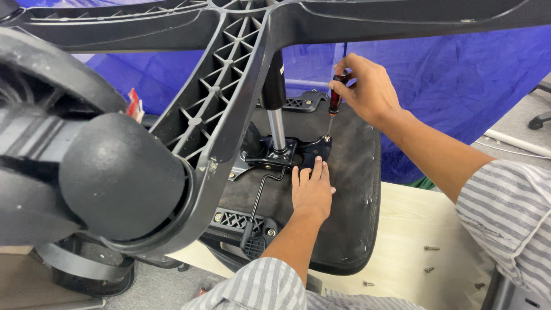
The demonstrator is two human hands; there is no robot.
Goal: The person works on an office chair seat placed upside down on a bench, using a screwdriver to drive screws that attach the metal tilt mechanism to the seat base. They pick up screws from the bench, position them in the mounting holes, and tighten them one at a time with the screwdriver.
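Head view, nearest first: a big black caster wheel (109,178) and the ribbed plastic star base (229,74) fill my left side, so the office chair lies upside down with its seat underside (350,195) resting on a pale wooden tabletop (413,224). My left hand (311,192) lies flat and open on the dark fabric of the seat, fingertips touching the black metal mounting plate (287,152), gripping nothing, only pressing down. Farther on, my right hand (364,86) is closed around the dark red handle of a screwdriver (333,109), whose tip stands on a screw at the plate's far corner. A few loose screws (430,248) lie on the table to my right.

I judge the chair heavy and awkward, stiff in its plastic and steel (the chrome gas column (277,123) looks slippery). The base arms or the seat rim seem the safest holds. The screwdriver is light and rigid, best gripped by its handle.
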